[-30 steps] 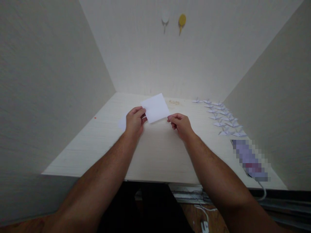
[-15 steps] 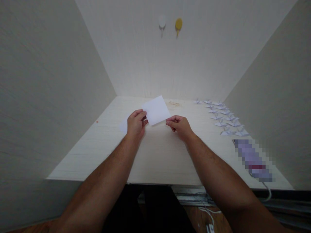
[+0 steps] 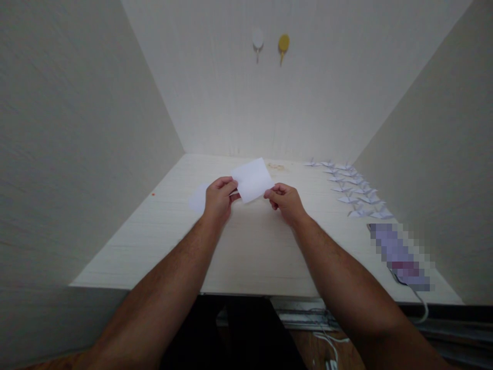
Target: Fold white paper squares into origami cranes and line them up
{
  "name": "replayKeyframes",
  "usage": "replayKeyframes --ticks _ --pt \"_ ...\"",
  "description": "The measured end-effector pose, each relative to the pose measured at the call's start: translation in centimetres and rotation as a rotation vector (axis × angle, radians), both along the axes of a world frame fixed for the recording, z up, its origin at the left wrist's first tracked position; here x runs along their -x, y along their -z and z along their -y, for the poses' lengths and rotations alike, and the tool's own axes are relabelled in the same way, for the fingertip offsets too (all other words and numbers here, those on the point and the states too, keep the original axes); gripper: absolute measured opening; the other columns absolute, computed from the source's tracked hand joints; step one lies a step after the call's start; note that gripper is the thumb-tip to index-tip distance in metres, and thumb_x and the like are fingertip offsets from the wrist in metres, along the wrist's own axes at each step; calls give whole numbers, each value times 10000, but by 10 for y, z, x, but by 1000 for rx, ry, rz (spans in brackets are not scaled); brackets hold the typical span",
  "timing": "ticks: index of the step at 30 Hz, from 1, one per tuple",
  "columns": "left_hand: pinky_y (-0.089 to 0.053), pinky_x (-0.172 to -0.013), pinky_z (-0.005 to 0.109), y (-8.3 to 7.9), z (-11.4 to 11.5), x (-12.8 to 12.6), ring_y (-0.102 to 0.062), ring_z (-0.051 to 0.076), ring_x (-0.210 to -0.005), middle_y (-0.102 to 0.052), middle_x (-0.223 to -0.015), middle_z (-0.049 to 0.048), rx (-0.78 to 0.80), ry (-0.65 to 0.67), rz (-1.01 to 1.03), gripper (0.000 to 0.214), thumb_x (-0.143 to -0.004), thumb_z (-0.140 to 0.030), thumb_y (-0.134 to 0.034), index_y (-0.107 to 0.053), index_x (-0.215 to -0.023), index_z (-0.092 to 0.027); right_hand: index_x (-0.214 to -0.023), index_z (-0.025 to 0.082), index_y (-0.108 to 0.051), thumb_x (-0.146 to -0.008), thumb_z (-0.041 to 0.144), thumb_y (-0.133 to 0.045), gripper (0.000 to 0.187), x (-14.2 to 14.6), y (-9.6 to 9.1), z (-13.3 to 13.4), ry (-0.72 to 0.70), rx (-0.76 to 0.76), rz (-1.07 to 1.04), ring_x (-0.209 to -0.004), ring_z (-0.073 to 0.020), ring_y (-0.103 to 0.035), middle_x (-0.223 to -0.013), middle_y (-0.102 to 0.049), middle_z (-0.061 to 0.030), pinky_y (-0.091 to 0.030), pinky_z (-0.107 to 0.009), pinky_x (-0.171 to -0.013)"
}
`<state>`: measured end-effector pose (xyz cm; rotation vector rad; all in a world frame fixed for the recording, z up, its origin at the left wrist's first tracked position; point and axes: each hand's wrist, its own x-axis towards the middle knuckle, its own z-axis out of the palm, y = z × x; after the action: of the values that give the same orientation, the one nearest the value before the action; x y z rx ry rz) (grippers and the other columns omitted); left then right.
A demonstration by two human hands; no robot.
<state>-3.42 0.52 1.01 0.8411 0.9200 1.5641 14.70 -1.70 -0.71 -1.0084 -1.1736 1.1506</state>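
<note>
A white sheet of paper (image 3: 253, 180) is held up over the pale table, tilted, with its edges at an angle to me. My left hand (image 3: 220, 198) pinches its left corner between thumb and fingers. At its right corner, the thumb and fingertips of my right hand (image 3: 284, 199) are closed on the paper. Behind and left of my left wrist, more white paper (image 3: 197, 199) lies on the table, partly hidden by that hand.
Several folded white paper cranes (image 3: 348, 187) stand in rows at the right. A blurred-out device (image 3: 400, 257) with a cable lies nearer on that side. Panels enclose the table (image 3: 162, 246); a white hook (image 3: 258, 40) and a yellow hook (image 3: 284, 43) are on the back one.
The paper has shifted slightly right and down and bows a little. My left hand has moved a bit to the right with it, and my right hand now grips the right corner more closely.
</note>
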Motion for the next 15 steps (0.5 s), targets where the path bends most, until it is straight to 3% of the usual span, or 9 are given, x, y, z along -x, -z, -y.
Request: replayKeyframes --ticks 5,11,15 --pt "-545 -583 297 -1 2 -1 -593 134 -651 -617 -738 -3 -8 30 -24 250 -549 -227 -773 -604 -719 -155 -709 195 -586 -627 368 -783 275 2 -2 0 27 4 -26 -401 -63 -384 -542 -576 51 -292 -223 -385" --pt "-553 -581 299 1 1 0 -608 138 -652 -629 -742 2 -8 64 -27 256 -552 -224 -785 -614 -728 -149 -931 204 -607 -610 365 -810 412 2 1 -2 6 -17 -69 -412 -67 -400 -594 -597 65 -304 -219 -383" --pt "-558 -574 298 5 3 0 -640 153 -649 -655 -752 13 0 180 -65 275 -563 -215 -788 -611 -763 -150 -1040 197 -625 -619 411 -804 506 1 0 -2 7 -5 -91 -545 -105 -518 -703 -641 23 -383 -223 -428"
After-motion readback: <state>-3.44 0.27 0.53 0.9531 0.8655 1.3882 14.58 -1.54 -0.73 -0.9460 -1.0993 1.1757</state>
